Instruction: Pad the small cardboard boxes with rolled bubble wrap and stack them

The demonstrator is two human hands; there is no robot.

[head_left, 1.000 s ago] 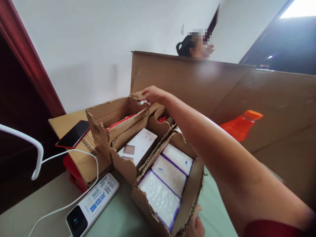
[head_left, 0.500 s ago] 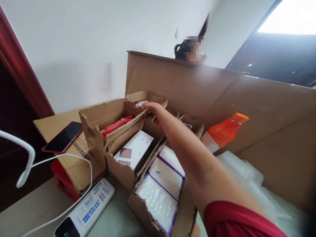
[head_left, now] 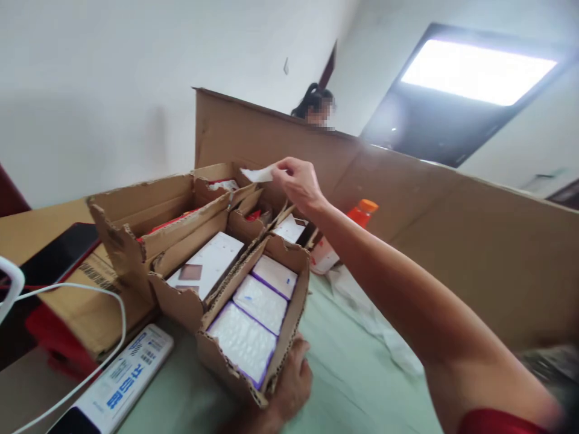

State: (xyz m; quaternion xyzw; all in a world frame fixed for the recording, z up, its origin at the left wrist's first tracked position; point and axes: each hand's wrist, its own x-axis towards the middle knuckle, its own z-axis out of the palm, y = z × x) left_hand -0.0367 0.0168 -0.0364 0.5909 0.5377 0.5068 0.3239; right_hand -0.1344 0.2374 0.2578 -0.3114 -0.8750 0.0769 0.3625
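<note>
While my left hand [head_left: 292,380] grips the near corner of the front cardboard box [head_left: 253,325] at lower centre, my right hand [head_left: 298,181] has lifted clear of the back box, fingers pinched on a white packet [head_left: 257,175], upper centre, so it's picked.

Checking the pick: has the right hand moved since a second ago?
Yes. The right hand has lifted off the far cardboard box, now above its rim, pinching a small white packet.
</note>
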